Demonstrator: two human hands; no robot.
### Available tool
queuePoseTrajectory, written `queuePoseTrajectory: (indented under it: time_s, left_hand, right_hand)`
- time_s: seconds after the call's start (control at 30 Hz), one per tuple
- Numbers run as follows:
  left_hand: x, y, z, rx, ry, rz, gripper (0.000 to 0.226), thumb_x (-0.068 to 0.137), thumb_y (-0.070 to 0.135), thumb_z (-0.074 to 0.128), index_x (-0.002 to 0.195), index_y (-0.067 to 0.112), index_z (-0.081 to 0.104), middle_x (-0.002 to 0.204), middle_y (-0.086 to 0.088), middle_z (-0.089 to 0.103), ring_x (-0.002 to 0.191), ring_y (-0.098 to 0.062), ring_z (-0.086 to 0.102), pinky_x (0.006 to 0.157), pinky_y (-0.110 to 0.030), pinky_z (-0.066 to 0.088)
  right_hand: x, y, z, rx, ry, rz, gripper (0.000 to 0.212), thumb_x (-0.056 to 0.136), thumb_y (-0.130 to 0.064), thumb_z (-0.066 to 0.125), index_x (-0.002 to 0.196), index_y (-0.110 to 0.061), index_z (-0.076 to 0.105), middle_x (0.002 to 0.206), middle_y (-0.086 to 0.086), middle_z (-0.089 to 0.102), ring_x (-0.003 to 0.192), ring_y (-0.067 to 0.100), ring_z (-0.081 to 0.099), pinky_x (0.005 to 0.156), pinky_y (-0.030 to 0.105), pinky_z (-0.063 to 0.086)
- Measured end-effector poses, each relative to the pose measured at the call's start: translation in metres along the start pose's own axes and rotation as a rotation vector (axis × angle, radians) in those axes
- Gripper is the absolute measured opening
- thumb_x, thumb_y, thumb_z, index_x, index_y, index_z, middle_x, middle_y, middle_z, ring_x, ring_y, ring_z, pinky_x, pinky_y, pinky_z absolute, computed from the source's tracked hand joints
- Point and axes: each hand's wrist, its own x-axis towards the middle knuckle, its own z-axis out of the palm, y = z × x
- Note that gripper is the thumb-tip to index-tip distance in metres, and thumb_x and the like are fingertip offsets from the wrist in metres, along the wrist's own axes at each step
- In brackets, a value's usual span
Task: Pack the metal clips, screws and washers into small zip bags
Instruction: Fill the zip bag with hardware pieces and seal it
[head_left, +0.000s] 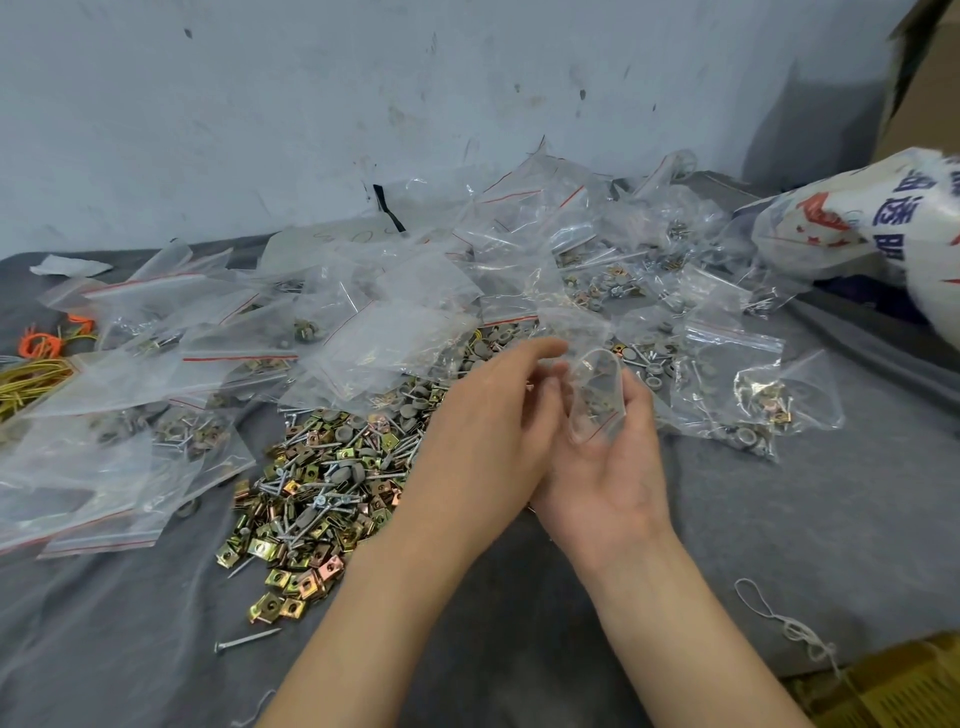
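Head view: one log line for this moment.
phase: filling | right hand: holds zip bag, mouth open | left hand: at bag mouth | parts pile: left of hands

- Metal clips (291, 577), brass- and copper-coloured, square and folded, are heaped loose on the grey cloth (779, 519).
- Silver screws (332, 501) are mixed through that heap at all angles; a lone screw (247, 639) lies just in front of it.
- Grey round washers (353, 460) are strewn over the heap's middle and far part.
- A clear small zip bag (597, 395) is held upright in the right hand (608, 467), mouth open, with a few parts inside.
- Filled bags (753, 400) lie to the right; flat bags (395, 332) with red strips are piled behind and to the left.
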Motion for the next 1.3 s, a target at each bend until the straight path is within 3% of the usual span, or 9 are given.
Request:
queuePoseTrajectory:
  time_s: [0.1, 0.2, 0.27, 0.43, 0.67, 0.87, 1.03, 1.3]
  left_hand:
    - [0.002, -0.008, -0.007, -0.002, 0.045, -0.034, 0.028, 0.099, 0.025, 0.052, 0.125, 0.032, 0.057, 0.100, 0.017, 0.065, 0.090, 0.000, 0.062, 0.082, -0.026, 0.051]
    - [0.003, -0.026, -0.020, 0.075, 0.072, -0.140, 0.028, 0.100, 0.029, 0.051, 0.127, 0.033, 0.055, 0.097, 0.018, 0.063, 0.088, 0.001, 0.060, 0.081, -0.026, 0.050]
    - [0.000, -0.041, -0.032, 0.153, 0.042, -0.239, 0.032, 0.100, 0.030, 0.049, 0.132, 0.030, 0.051, 0.094, 0.018, 0.061, 0.088, -0.002, 0.062, 0.083, -0.034, 0.053]
    - [-0.012, -0.065, -0.056, 0.353, -0.065, -0.368, 0.033, 0.101, 0.027, 0.049, 0.134, 0.022, 0.053, 0.110, 0.003, 0.067, 0.100, -0.018, 0.064, 0.088, -0.040, 0.053]
    - [-0.018, -0.071, -0.049, 0.402, -0.235, -0.354, 0.023, 0.099, 0.028, 0.051, 0.119, 0.032, 0.062, 0.100, 0.012, 0.067, 0.086, -0.009, 0.062, 0.080, -0.032, 0.052]
    - [-0.021, -0.080, -0.038, 0.599, -0.300, -0.352, 0.038, 0.101, 0.024, 0.043, 0.138, 0.031, 0.051, 0.125, -0.005, 0.057, 0.121, -0.026, 0.051, 0.098, -0.041, 0.046]
    - [-0.021, -0.083, -0.031, 0.623, -0.239, -0.387, 0.035, 0.100, 0.025, 0.044, 0.135, 0.031, 0.052, 0.120, -0.006, 0.057, 0.117, -0.027, 0.053, 0.089, -0.042, 0.050]
    - [-0.020, -0.085, -0.034, 0.600, -0.200, -0.427, 0.013, 0.100, 0.029, 0.049, 0.107, 0.026, 0.059, 0.109, -0.001, 0.055, 0.101, -0.023, 0.057, 0.080, -0.039, 0.051]
  right_hand:
    - [0.002, 0.001, 0.000, 0.066, 0.019, -0.030, 0.037, 0.089, -0.048, 0.065, 0.114, -0.021, 0.059, 0.118, -0.005, 0.067, 0.104, 0.017, 0.069, 0.095, 0.033, 0.053]
    - [0.003, 0.000, -0.002, 0.056, 0.035, -0.072, 0.042, 0.087, -0.048, 0.067, 0.117, -0.019, 0.060, 0.101, -0.005, 0.070, 0.079, 0.014, 0.068, 0.074, 0.029, 0.050]
    - [0.003, 0.000, -0.003, 0.045, 0.046, -0.081, 0.042, 0.088, -0.048, 0.067, 0.117, -0.019, 0.061, 0.100, -0.004, 0.071, 0.076, 0.014, 0.067, 0.069, 0.029, 0.047]
    - [0.003, 0.000, -0.004, 0.056, 0.047, -0.083, 0.042, 0.087, -0.047, 0.068, 0.116, -0.018, 0.061, 0.099, -0.003, 0.072, 0.076, 0.016, 0.067, 0.069, 0.029, 0.047]
    - [0.004, 0.000, -0.004, 0.055, 0.050, -0.086, 0.041, 0.086, -0.046, 0.068, 0.116, -0.019, 0.061, 0.098, -0.003, 0.072, 0.073, 0.016, 0.068, 0.066, 0.030, 0.047]
    - [0.004, -0.002, -0.004, 0.065, 0.052, -0.076, 0.043, 0.084, -0.047, 0.069, 0.115, -0.018, 0.061, 0.099, -0.002, 0.072, 0.073, 0.016, 0.067, 0.070, 0.030, 0.046]
    - [0.003, -0.002, -0.004, 0.075, 0.045, -0.076, 0.049, 0.078, -0.045, 0.072, 0.117, -0.017, 0.061, 0.099, -0.002, 0.072, 0.074, 0.016, 0.067, 0.071, 0.030, 0.046]
    - [0.004, -0.002, -0.004, 0.070, 0.055, -0.080, 0.044, 0.083, -0.046, 0.070, 0.116, -0.018, 0.061, 0.099, -0.002, 0.072, 0.076, 0.016, 0.067, 0.071, 0.029, 0.046]
